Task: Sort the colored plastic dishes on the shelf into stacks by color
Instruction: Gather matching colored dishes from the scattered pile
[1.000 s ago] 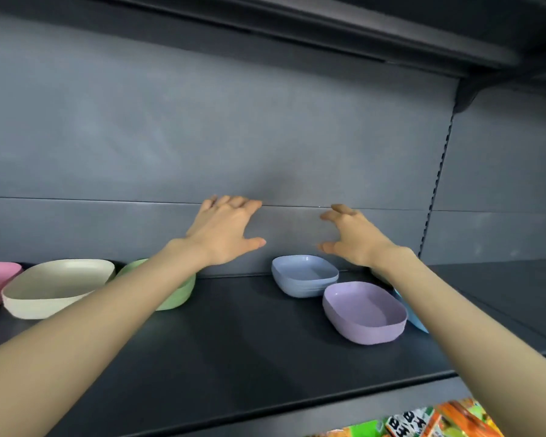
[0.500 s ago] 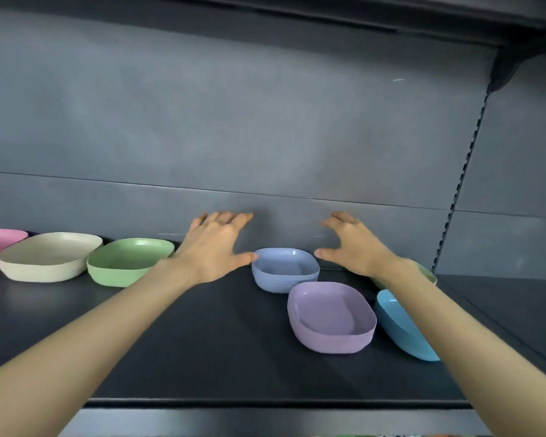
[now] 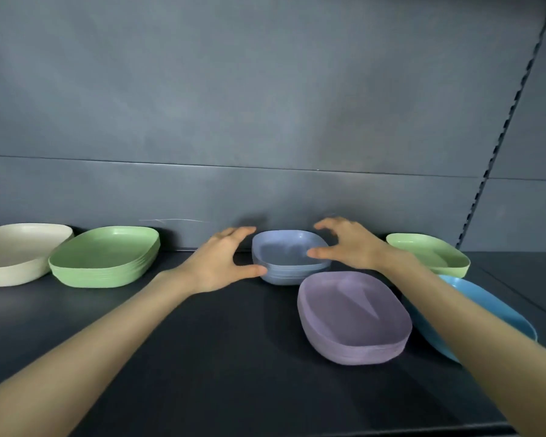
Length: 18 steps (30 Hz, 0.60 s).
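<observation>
Both hands flank the grey-blue stack [image 3: 289, 258] at the back of the shelf [image 3: 202, 357]: the left hand [image 3: 221, 263] is spread, thumb touching or nearly touching the stack's near-left rim, and the right hand [image 3: 350, 246] hovers spread and curled over its right side, not yet closed on anything. Judging by this, the step is a two-handed grasp of that stack, and it should go best with thumbs under the lower rim and fingers over the far edge, squeezing evenly so the nested dishes lift together rather than the top one peeling off. Nearest the viewer, the purple stack [image 3: 353, 316] sits just in front and to the right, close enough to be knocked by the right forearm, with a blue dish [image 3: 498, 313] tilted beside it under that arm. Further back lie a green dish [image 3: 429, 253] on the right, a green stack [image 3: 104, 257] on the left and a cream dish [image 3: 16, 252] beyond it. All are shallow, rounded rectangles of smooth matte plastic, probably light and slippery.
</observation>
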Available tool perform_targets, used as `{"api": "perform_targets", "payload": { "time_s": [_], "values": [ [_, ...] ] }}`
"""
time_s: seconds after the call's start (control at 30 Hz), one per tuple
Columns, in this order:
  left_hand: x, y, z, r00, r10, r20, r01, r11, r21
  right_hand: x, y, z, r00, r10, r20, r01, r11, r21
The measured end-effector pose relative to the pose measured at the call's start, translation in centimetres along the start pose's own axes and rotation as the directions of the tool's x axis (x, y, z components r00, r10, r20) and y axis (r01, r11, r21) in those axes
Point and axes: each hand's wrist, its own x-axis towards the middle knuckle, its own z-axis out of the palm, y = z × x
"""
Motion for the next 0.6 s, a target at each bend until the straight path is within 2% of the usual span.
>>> {"api": "perform_targets", "payload": {
  "time_s": [0.2, 0.4, 0.6],
  "values": [
    [1.1, -1.1, 1.9, 0.994, -0.071, 0.085, 0.09, 0.965, -0.246, 1.3, 0.8, 0.9, 0.991, 0.081, 0.111, -0.095, 0.988, 0.124],
    [1.9, -1.1, 3.1, 0.99, -0.058, 0.128, 0.11, 0.89, -0.443, 2.1, 1.5, 1.1, 0.973, 0.092, 0.212, -0.136, 0.969, 0.204],
    [2.1, -1.3, 3.9, 0.993, -0.04, 0.111, 0.098, 0.798, -0.594, 1.8, 2.2, 0.9, 0.966, 0.048, 0.254, -0.143, 0.919, 0.368]
  ]
}}
